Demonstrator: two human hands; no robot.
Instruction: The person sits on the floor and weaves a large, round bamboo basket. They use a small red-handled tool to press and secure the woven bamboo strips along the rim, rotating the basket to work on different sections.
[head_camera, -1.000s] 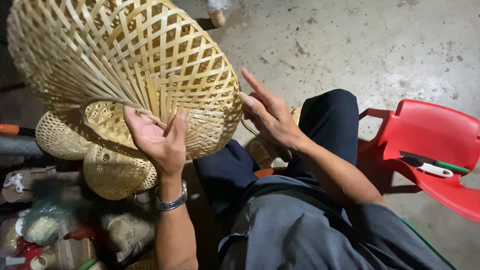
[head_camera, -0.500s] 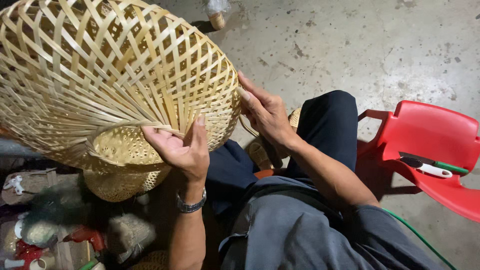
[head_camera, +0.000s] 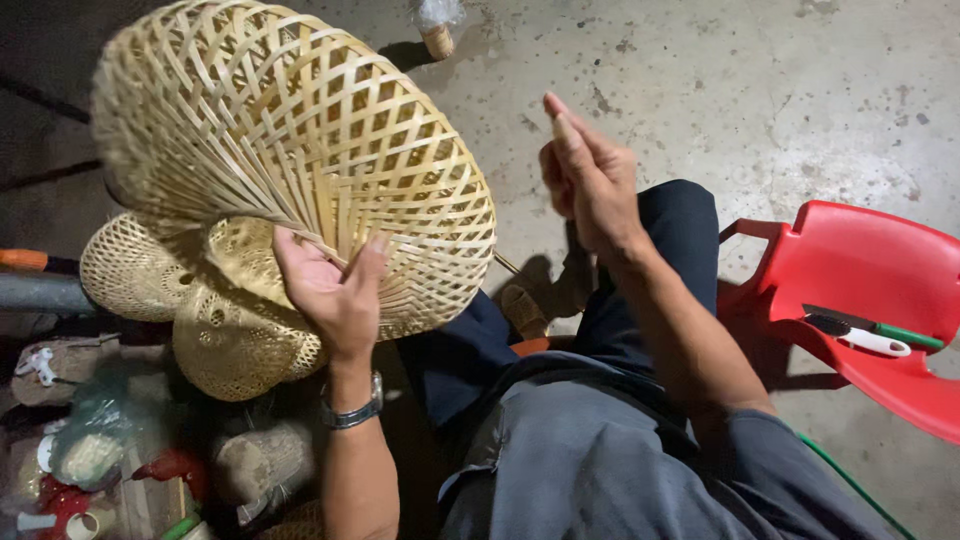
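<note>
Pale bamboo strips, woven in an open diagonal lattice, form the large domed basket (head_camera: 290, 150) that fills the upper left of the view. The left hand (head_camera: 330, 290) supports it from below at its near rim, palm up, fingers spread and curled against the weave, thumb pressed to the strips; a silver wristwatch (head_camera: 352, 410) sits on that wrist. The right hand (head_camera: 590, 180) is raised clear of the basket, off to its right, with fingers pressed together and pointing upward; it appears to hold nothing, though whether a thin strip lies between the fingertips cannot be told.

Under the big basket lie smaller finely woven bamboo baskets (head_camera: 215, 320), stacked near the left forearm. The person sits with dark blue trousers (head_camera: 660, 260) over a grey concrete floor (head_camera: 800, 90). To the right stands a red plastic chair (head_camera: 860, 300); on its seat rest a white-handled knife (head_camera: 860, 338) and, just beside it, a green-handled tool (head_camera: 895, 332).
</note>
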